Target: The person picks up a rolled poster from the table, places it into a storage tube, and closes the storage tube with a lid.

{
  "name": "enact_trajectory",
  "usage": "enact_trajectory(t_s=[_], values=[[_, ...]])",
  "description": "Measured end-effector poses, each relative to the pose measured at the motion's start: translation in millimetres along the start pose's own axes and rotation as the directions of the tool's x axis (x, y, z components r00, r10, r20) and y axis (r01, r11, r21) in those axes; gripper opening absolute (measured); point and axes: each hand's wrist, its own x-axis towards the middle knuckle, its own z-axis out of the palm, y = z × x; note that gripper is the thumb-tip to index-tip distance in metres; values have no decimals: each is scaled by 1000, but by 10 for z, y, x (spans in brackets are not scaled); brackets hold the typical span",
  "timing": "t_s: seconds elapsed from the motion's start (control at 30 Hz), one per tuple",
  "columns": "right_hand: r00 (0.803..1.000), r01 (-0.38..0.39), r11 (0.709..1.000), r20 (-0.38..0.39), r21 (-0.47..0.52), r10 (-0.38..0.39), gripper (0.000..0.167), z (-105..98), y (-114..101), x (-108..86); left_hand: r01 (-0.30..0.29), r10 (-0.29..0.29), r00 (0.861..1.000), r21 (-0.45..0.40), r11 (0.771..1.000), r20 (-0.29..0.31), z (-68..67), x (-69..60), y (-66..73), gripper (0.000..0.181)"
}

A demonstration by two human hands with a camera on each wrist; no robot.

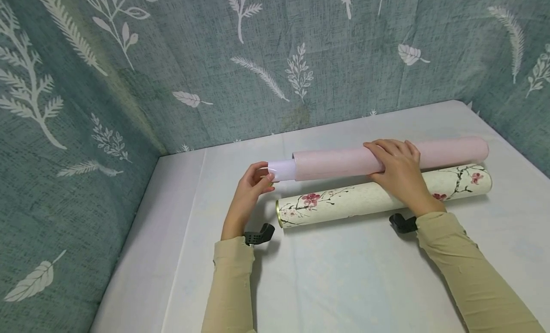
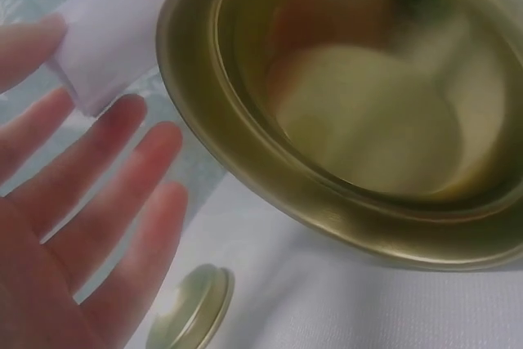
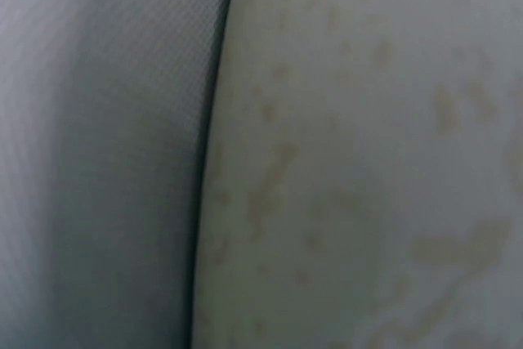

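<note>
A pink tube [image 1: 335,163] lies lengthwise, and a narrower white roll [image 1: 283,170] sticks out of its left end. My left hand [image 1: 249,187] pinches the free end of the white roll [image 2: 114,34] between thumb and fingers; the other fingers are spread. Over the middle of the pink tube, my right hand [image 1: 399,173] grips it from above with curved fingers. In front lies a cream floral tube [image 1: 356,200], partly covered by the right hand and wrist. Its gold-rimmed end [image 2: 192,96] looms close in the left wrist view. The right wrist view shows only the floral tube's patterned surface [image 3: 343,161].
A round gold lid [image 2: 192,308] rests on the white tabletop [image 1: 335,275], nearly hidden behind the left fingers in the head view. Leaf-patterned green cloth [image 1: 275,65] hangs behind and beside the table. Black wrist mounts [image 1: 259,234] project near the floral tube.
</note>
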Motion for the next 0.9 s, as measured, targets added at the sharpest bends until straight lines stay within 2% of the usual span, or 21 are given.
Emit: enact_trajectory(t_s=[0.23,0.43,0.9], values=[[1000,2,1000,-3,-1,-2,69,6,3,3,-16,16,1000,3,1000,-18,3,7,9,44],[1000,-1,1000,-3,3,1,69,5,8,3,-40,40,999,-6,999,-3,23,9,17,43],[1000,-6,1000,3,0,6,69,4,11,-7,-36,36,999,-20,999,34,68,25,13,43]])
